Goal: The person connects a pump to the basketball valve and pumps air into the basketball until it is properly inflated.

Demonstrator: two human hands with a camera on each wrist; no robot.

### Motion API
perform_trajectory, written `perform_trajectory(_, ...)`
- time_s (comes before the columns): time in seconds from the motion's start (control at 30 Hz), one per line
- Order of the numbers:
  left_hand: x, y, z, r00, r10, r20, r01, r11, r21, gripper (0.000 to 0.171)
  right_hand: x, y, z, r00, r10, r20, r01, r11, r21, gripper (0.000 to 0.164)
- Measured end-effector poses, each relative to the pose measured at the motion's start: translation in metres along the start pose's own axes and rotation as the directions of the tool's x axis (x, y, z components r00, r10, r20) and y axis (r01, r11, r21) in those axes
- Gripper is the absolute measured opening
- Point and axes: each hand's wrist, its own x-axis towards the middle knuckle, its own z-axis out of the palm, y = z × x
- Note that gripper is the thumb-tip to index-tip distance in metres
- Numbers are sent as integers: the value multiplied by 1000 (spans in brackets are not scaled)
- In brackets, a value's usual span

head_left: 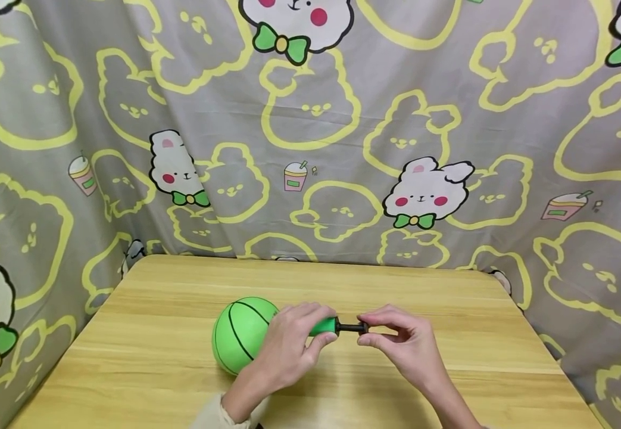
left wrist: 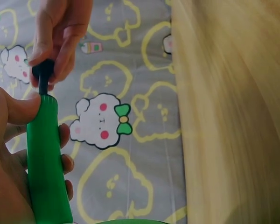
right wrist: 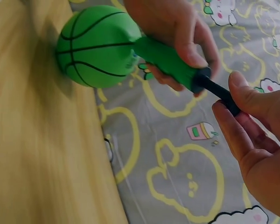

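A green ball (head_left: 239, 336) with black basketball lines sits on the wooden table, left of the hands. My left hand (head_left: 294, 342) wraps its fingers and thumb round the green barrel of a hand pump (left wrist: 47, 163). In the right wrist view the barrel's far end meets the ball (right wrist: 95, 49), which looks drawn in at that spot. My right hand (head_left: 403, 339) pinches the black handle (head_left: 363, 328) at the pump's other end between thumb and fingers. A short length of black rod (right wrist: 217, 88) shows between barrel and handle.
The wooden table (head_left: 181, 286) stretches beneath both hands. Behind it and along both sides hangs a grey curtain (head_left: 337, 167) printed with yellow outlines, white rabbits and pink cups, close to the table's back edge.
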Motion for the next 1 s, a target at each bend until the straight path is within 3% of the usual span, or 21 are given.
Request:
perform_trajectory(0.13,-2,3,2,1000,15,11,-15,1000,19,24,-3,4,10,999,31,-12,-32,999,-7,30)
perform_trajectory(0.33,-5,6,3,1000,9,13,-10,999,33,24,-5,5,15,1000,10,-7,-11,1000,-18,30)
perform_trajectory(0.6,0,11,2,991,1,131,-3,1000,14,35,-7,1,0,999,48,4,-48,998,-32,29)
perform_trajectory(0.77,4,0,-18,986,-44,162,31,996,87,51,-3,4,-6,996,84,-7,-84,995,-45,30)
perform_trajectory(0.9,-4,-20,-41,979,-146,145,119,976,184,57,-2,7,-12,993,115,-26,-117,990,-73,31)
perform_trajectory(1.0,-16,-36,-56,958,-235,167,195,954,228,62,-4,10,-17,992,118,-38,-120,990,-74,32)
